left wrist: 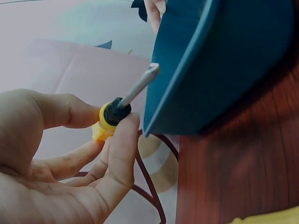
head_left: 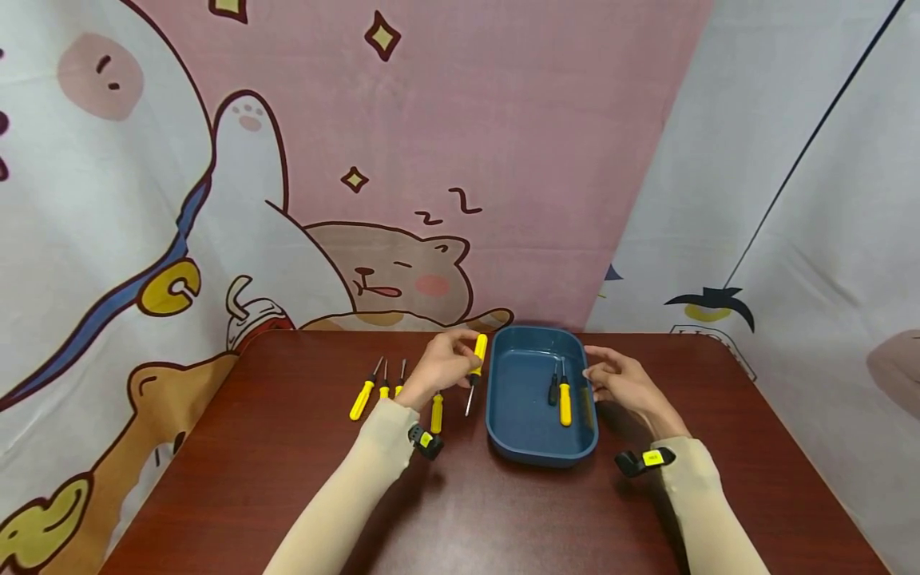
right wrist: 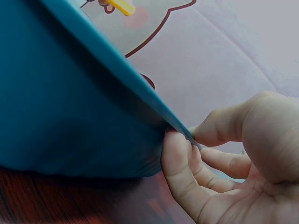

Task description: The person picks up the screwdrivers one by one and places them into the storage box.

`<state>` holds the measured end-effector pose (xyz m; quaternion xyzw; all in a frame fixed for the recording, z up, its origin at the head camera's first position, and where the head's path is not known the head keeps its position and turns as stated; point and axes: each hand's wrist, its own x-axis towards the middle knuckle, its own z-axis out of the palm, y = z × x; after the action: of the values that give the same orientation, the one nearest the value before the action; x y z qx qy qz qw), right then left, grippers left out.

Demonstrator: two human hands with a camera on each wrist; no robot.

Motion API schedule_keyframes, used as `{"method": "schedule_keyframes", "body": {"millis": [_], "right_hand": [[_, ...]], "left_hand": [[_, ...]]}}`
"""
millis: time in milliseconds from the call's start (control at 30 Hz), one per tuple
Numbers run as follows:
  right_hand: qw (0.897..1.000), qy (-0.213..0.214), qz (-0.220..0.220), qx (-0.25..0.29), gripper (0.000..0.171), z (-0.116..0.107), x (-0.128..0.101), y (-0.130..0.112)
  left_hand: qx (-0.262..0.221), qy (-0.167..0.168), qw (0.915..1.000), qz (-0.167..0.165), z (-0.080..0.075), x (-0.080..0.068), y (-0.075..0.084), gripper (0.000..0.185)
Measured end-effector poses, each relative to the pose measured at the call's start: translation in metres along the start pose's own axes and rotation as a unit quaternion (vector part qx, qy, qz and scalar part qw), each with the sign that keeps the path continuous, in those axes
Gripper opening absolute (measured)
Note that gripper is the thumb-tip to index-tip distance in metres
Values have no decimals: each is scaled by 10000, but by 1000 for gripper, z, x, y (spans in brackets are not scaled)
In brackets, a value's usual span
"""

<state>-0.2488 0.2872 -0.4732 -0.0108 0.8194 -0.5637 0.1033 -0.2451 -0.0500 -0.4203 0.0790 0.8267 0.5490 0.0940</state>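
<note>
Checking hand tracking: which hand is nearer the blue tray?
Right. The right hand pinches the blue tray at its rim; the left hand holds a screwdriver just beside it.

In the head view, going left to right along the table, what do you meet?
Three yellow-handled screwdrivers lying in a row → left hand holding a yellow screwdriver → blue tray with two screwdrivers inside → right hand pinching the tray's rim.
</note>
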Motion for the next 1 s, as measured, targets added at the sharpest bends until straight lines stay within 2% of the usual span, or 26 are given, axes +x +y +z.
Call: {"method": "schedule_keyframes", "body": {"millis": [433, 733, 1000], "right_hand": [[10000, -22, -18, -2, 58, 0, 0, 1], [10000, -15, -53, 49, 59, -2, -1, 1], [9999, -75, -79, 88, 58, -2, 0, 4]], "left_hand": [[15, -69, 10000, 42, 21, 12, 19, 52], [341, -170, 9992, -73, 37, 24, 28, 49], [642, -315, 9974, -113, 48, 31, 30, 48]]}}
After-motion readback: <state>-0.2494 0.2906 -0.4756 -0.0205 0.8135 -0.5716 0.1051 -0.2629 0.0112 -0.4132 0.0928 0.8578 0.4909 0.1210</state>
